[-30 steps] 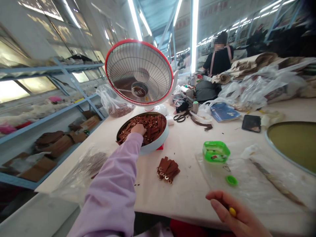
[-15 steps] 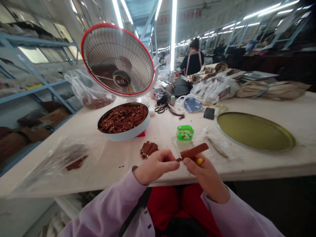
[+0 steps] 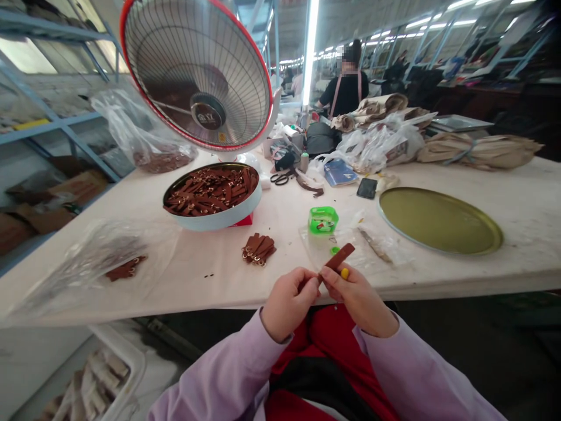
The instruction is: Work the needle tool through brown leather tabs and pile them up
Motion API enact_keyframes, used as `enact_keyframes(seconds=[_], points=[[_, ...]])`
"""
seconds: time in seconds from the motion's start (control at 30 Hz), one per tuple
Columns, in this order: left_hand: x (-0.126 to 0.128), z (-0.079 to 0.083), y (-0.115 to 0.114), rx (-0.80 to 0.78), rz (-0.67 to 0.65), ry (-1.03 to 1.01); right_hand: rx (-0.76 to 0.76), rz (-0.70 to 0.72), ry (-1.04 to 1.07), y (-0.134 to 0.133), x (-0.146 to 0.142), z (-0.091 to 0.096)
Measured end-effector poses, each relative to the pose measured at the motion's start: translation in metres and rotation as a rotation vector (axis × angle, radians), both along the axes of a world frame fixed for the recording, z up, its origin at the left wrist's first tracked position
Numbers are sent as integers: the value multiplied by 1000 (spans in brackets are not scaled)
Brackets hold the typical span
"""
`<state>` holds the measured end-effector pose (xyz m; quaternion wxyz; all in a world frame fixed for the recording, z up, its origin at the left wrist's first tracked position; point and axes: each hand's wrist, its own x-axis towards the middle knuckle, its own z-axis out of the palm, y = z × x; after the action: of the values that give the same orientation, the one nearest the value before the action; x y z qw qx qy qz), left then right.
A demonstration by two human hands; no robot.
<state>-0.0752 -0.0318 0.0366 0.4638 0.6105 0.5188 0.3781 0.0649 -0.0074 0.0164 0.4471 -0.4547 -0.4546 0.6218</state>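
A flat brown leather strap (image 3: 340,256) slants up and away from between my two hands, above the table's near edge. My left hand (image 3: 291,301) is closed, pinching its lower end. Thumb and fingers of my right hand (image 3: 363,301) grip the strap higher up. A yellow rounded end (image 3: 344,273) of something sticks out of the right hand; the rest is hidden by the fingers. To the left on the table lies a small pile of similar straps (image 3: 258,249) with metal rings. Ahead of the hands stands a green dish (image 3: 323,221) with small bits inside.
A round tin (image 3: 219,220) full of brown straps stands at left, before a red-rimmed fan heater (image 3: 197,76). Plastic bags lie farther left. A round lid (image 3: 440,221), a phone (image 3: 367,188) and scissors (image 3: 280,178) are on the table. A person (image 3: 348,88) is beyond.
The view has tipped downward. My hands have come closer together, and the strap now stands at a steeper slant with less of it showing. The left hand has moved away from the pile.
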Motion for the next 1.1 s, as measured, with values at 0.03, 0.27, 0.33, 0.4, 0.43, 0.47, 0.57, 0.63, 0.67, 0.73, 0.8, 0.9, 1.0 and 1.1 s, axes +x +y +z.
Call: enact_keyframes(seconds=[0.03,0.27,0.33,0.4,0.43,0.47,0.57,0.63,0.67,0.73,0.8,0.9,1.0,1.1], points=[[-1,-2,0,-46,-54,-71,-29,12,47,0,1,1],[-6,-15,9,-153,-46,-308,-175,119,208,0,3,6],[-5,-18,12,-162,-38,-355,-174,108,199,-1,1,4],[-4,-21,15,-164,-43,-369,-140,63,172,-2,-1,-1],[-3,-23,16,-163,-42,-376,-118,40,157,-2,-1,-3],[-2,-24,17,-159,-39,-392,-98,24,145,-2,-2,-5],[2,-27,17,-145,-24,-478,-53,8,127,-3,-2,-12],[6,-25,17,-158,-7,-540,-20,-3,113,-3,-2,-15],[9,-23,17,-175,1,-568,-1,-16,104,-3,-1,-15],[14,-17,17,-216,30,-605,37,-43,75,-4,0,-15],[19,-12,17,-248,73,-616,76,-75,28,-5,1,-13],[24,-9,16,-262,110,-625,132,-129,-66,-6,3,-9],[24,-11,14,-248,85,-649,87,-135,-18,-4,5,-3],[23,-13,13,-229,18,-684,-83,-64,182,-2,6,5]])
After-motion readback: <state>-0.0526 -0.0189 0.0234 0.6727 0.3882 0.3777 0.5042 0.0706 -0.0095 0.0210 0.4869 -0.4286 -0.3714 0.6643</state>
